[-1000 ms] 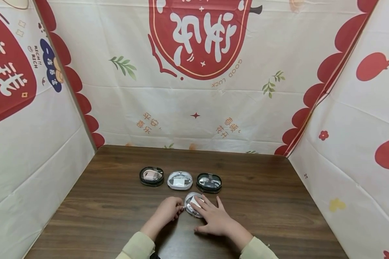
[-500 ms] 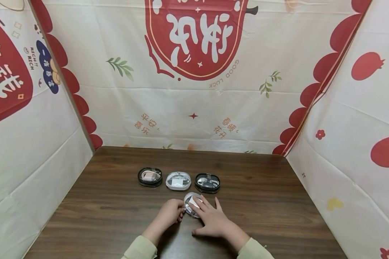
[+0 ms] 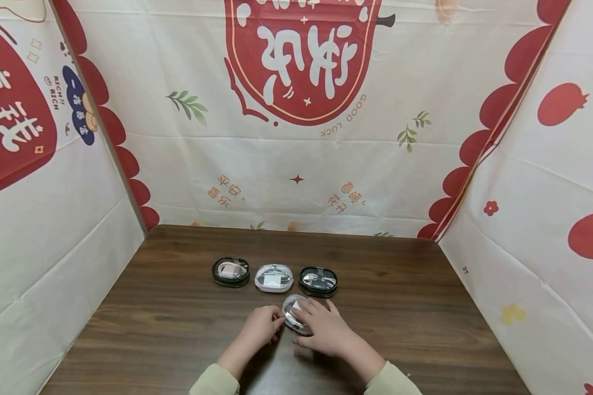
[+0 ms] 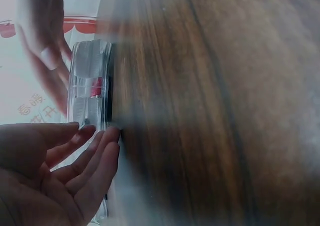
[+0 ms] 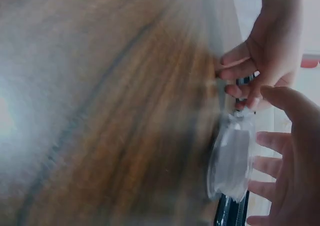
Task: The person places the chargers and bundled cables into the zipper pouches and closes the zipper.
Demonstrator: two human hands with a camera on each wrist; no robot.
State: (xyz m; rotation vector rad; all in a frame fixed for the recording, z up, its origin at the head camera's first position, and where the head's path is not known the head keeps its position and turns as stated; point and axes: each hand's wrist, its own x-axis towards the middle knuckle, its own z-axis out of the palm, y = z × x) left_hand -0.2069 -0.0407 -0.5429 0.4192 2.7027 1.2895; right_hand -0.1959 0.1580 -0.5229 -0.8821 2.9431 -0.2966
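Observation:
A small oval clear case (image 3: 289,318) with a pale rim lies on the wooden table, a white block and cable-like contents showing through its lid. My right hand (image 3: 323,327) rests on its top from the right, fingers spread and slightly bent. At its left edge my left hand (image 3: 259,327) pinches a small tab between thumb and index finger; its other fingers bend loosely beneath. In the left wrist view the case (image 4: 89,83) is seen from the side, with something red inside. The right wrist view has the case (image 5: 231,161) between both hands, fingertips close along its lid.
Three similar cases stand in a row just beyond: a black-rimmed one (image 3: 231,272) with a pinkish item, a white-rimmed one (image 3: 274,278), and another black-rimmed one (image 3: 318,282). Printed white cloth walls (image 3: 296,153) enclose the table (image 3: 178,312) at the back and sides.
The fingers of my right hand have bent more and drawn back a little over the case. My left hand stays at the case's left edge. The row of cases has not moved on the table.

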